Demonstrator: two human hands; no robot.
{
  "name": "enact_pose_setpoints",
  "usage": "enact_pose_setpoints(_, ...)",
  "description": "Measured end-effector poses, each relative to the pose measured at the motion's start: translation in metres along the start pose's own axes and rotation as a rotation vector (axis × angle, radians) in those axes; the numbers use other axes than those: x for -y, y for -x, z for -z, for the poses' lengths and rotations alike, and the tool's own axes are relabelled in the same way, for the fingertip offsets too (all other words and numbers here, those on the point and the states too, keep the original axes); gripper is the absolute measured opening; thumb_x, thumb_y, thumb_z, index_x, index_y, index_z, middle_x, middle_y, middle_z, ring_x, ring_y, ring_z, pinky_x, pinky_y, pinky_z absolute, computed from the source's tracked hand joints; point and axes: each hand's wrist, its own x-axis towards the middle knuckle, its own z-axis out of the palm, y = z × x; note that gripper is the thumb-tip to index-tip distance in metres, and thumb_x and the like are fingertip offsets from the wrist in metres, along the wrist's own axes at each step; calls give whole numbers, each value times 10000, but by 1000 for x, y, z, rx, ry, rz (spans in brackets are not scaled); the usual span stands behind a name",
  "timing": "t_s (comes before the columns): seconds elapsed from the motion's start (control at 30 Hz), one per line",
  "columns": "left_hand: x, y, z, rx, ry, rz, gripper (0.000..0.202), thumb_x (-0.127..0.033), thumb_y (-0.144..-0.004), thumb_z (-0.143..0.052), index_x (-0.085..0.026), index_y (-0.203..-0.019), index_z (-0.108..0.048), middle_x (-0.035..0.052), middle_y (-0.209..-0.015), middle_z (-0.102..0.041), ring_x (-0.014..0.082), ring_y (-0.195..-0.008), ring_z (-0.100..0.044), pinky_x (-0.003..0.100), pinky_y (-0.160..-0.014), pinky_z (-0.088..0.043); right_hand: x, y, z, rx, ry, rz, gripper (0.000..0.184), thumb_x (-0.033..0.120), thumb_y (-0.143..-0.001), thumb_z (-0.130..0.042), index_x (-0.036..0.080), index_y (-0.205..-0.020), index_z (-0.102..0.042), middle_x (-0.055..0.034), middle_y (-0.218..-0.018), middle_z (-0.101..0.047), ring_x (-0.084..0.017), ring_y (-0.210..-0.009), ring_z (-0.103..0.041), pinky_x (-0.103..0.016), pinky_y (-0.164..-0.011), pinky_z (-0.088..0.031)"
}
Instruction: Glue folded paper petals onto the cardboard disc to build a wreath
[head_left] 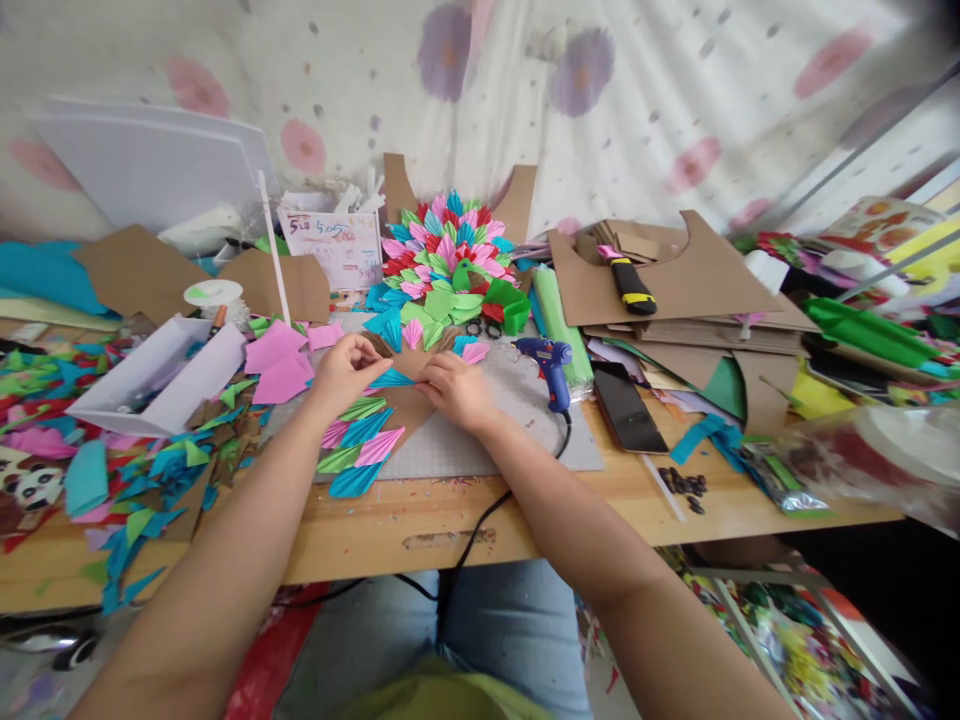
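Observation:
A blue pleated paper leaf (392, 379) spans the gap between my two hands, low over the brown cardboard piece (411, 412). My left hand (346, 372) has its thumb and forefinger closed at the leaf's left end. My right hand (459, 390) pinches at the right end, its fingertips partly hidden. Pleated leaves in green, blue and pink, such as the pink leaf (379, 447), line the cardboard's left arm. More sit along its far side, among them a pink one (412, 334). The cardboard rests on a grey cutting mat (517, 440).
A blue glue gun (551, 368) lies right of my right hand, its cord running toward me. Beyond it are a phone (627, 408) and a cutter (631, 286) on stacked cardboard. A white box (161, 385) and paper scraps lie left. A leaf-covered piece (450, 240) stands behind.

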Motion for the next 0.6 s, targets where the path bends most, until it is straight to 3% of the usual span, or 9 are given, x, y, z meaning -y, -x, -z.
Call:
enact_pose_setpoints(0.2, -3, -1, -6, -37, -1, 12, 293, -356, -606, -684, -193, -712, -465, -36, -600, -554, 126, -589, -546, 254, -577, -411, 2, -2, -9, 11, -20, 127, 196, 257, -902, -506, 187, -893, -688, -66, -921, -627, -182, -896, -503, -296, -790, -383)
enact_pose_setpoints(0.4, 0, 1, -9, -33, -84, -65, 248, -331, -639, -679, -186, -723, -497, -8, -715, -593, 146, -714, -597, 271, -671, -450, 7, -2, -12, 42, 37, 204, 201, 219, -899, -489, 185, -861, -683, -59, -904, -635, -191, -897, -504, -308, -777, -372)
enact_pose_setpoints(0.6, -1, 1, -12, -50, -64, -53, 238, -313, -637, -696, -183, -730, -520, 3, -759, -613, 151, -773, -609, 281, -739, -479, 13, -2, -12, 34, 64, 134, 188, 263, -892, -502, 179, -848, -664, -69, -894, -627, -199, -908, -504, -305, -767, -380)
